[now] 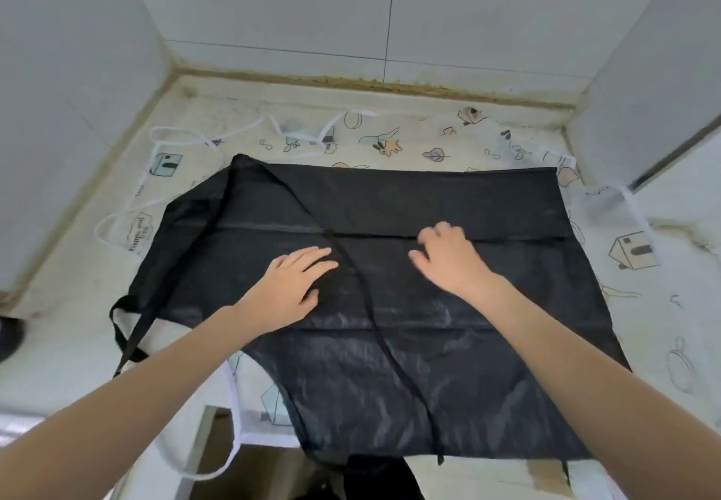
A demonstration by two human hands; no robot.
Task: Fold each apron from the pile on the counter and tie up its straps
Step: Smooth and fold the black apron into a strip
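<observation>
A black apron [448, 207] lies spread flat on the counter, its far part doubled over along a crease. One black strap [374, 316] runs diagonally across it from the far left corner to the near edge. My left hand [290, 287] rests flat on the apron, fingertips touching that strap. My right hand [448, 255] presses on the cloth just right of centre, fingers slightly bent, holding nothing. Under the black apron lies a cream apron [409, 137] printed with cartoon drawings, its white straps [187, 142] loose at the far left.
Tiled walls [273, 4] close the counter [50, 296] in at the left, back and right. Another black strap loop [125, 328] hangs at the apron's left. A white strap [218, 468] dangles over the near counter edge, where black fabric [374, 476] also hangs.
</observation>
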